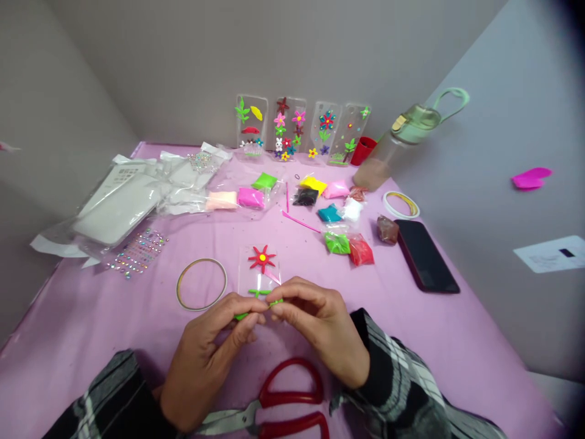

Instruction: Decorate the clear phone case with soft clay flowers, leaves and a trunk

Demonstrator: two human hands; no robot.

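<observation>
My left hand (210,350) is closed on a lump of green clay (241,316), partly covered by the fingers. Between the thumb and fingers of my right hand (320,320) is a small piece of green clay (275,302), and the fingertips of both hands nearly meet. Just beyond them lies a clear plastic sheet (245,268). It carries a red clay flower (262,258) with a yellow centre and a green clay strip (259,292). Red-handled scissors (291,399) lie close to me, between my forearms.
A tape roll (178,286) lies left of the sheet. Bagged clay (337,242) in several colours spreads behind it. Decorated phone cases (290,128) lean on the back wall. Packaged cases (119,207) and gem stickers (139,251) sit left; a phone (427,256) and bottle (388,152) stand right.
</observation>
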